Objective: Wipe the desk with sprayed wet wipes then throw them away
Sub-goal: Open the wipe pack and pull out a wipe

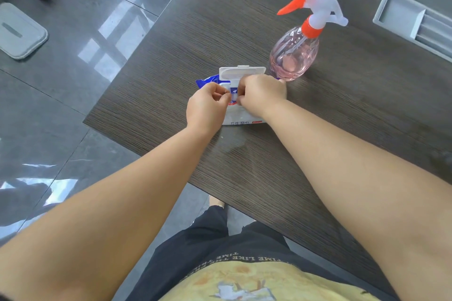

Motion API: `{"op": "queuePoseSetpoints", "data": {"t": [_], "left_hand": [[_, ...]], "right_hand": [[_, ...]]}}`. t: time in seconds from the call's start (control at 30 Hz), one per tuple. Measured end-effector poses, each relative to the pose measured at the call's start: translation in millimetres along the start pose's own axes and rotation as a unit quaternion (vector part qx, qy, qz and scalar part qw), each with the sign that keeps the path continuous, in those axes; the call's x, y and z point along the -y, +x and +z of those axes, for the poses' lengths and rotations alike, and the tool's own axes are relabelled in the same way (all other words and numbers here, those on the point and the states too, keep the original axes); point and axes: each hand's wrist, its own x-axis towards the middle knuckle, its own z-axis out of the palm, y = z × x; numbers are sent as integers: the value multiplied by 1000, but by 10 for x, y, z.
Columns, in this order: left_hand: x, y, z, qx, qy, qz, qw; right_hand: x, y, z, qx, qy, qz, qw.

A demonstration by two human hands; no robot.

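We see the pack of wet wipes lying flat on the dark wood desk, toward its near left corner and set in from both edges. Its white flip lid stands open at the far end. Both hands meet over the opening. The left hand has its fingers curled, thumb and forefinger pinching at the opening. The right hand is curled over it from the other side, fingertips down on the same spot; we cannot tell whether they grip a wipe or the seal. Just beyond the pack, toward the right, stands 1 pink spray bottle with an orange trigger. A grey recessed tray sits by the far right edge.
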Motion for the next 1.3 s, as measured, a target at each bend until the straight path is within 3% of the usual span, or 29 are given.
{"op": "queuePoseSetpoints", "data": {"t": [0.2,0.27,0.37,0.43,0.53,0.63,0.87,1.13,1.3], "left_hand": [[1,1,-4,-5,-1,7,1000],[-14,1,-11,-8,-3,3,1000],[-30,-5,-22,-13,-6,0,1000],[-45,-12,-36,-12,-14,3,1000],[-87,-14,-64,-12,-23,11,1000],[-130,-12,-88,-11,-19,19,1000],[-124,-29,-77,-15,-11,28,999],[-132,-28,-101,-23,1,31,999],[-112,-41,-89,-18,10,25,999]], "right_hand": [[-35,-49,81,-67,-33,-52,996],[-59,-71,89,-154,-62,-134,977],[-135,-115,97,-203,-81,-236,947],[-182,-127,80,-169,40,-221,960],[-240,-120,51,-122,240,-81,959],[-214,-161,54,-149,305,-65,938],[-175,-206,52,-160,109,-111,975],[-79,-159,-14,-123,115,-63,984],[-49,-133,-4,-92,-5,-64,994]]}}
